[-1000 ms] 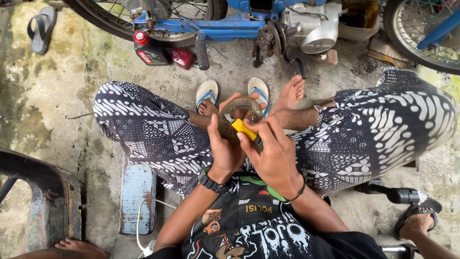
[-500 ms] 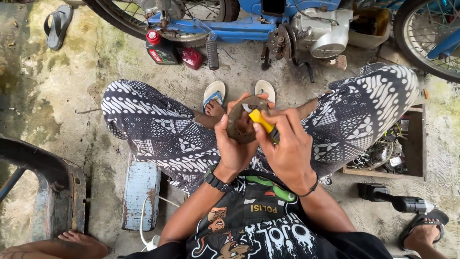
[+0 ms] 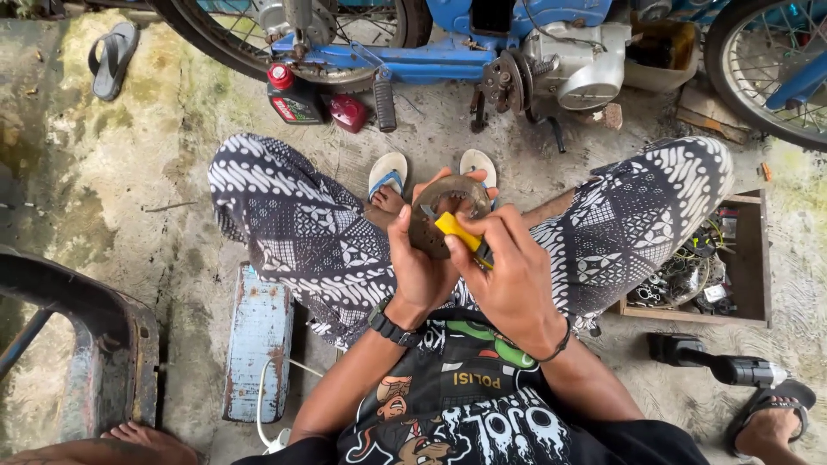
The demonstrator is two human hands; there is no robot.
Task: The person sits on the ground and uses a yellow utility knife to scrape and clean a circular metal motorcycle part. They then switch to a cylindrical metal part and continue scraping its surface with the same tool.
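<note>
Round rusty metal part (image 3: 448, 211) gripped in left hand (image 3: 422, 263); right hand (image 3: 512, 275) closed around yellow-handled tool (image 3: 458, 232) touching it.

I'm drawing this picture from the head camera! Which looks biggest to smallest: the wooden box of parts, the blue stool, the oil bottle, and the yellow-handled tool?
1. and 2. wooden box and blue stool: they look about alike, too close to rank.
3. oil bottle, though it sits farther from the camera.
4. yellow-handled tool, mostly hidden in the right hand.

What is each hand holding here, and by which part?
Left hand grips the rusty round metal part by its lower rim. Right hand holds a yellow-handled tool by its handle.
</note>
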